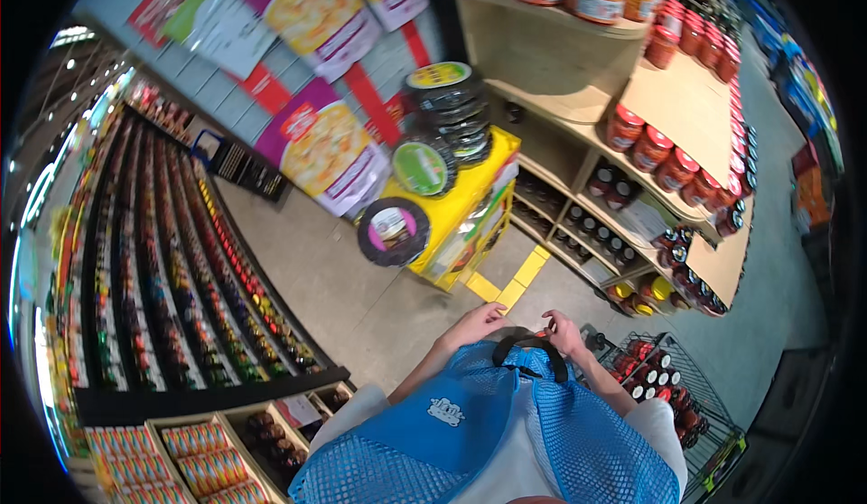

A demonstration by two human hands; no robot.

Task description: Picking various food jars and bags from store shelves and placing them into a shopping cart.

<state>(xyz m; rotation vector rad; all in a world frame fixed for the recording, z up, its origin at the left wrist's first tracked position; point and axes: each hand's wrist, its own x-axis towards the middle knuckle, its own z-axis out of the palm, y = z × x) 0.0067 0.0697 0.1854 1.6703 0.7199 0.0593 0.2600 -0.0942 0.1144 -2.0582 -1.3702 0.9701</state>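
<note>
My left hand (pixel 479 321) is raised in front of my body with its fingers slightly curled, by the black straps of the blue mesh vest (pixel 474 402) I wear. To its right, my right hand (pixel 562 331) is bent, thumb and fingers near each other; whether anything small is between them cannot be told. Before me stands a yellow display stand (pixel 467 199) with a round tub with a pink label (pixel 393 231), a green-labelled tub (pixel 423 165) and a stack of clear plastic tubs (pixel 450 111) on it. Yellow floor tape (pixel 511 292) lies past my hands.
A wire shopping cart (pixel 711 402) full of jars is close on my right. Wooden shelving (pixel 576 101) holds red-lidded jars (pixel 653 145). Snack bags (pixel 325 145) hang behind the stand. Long product shelves (pixel 183 253) and a wooden bin of packets (pixel 203 450) stand at left.
</note>
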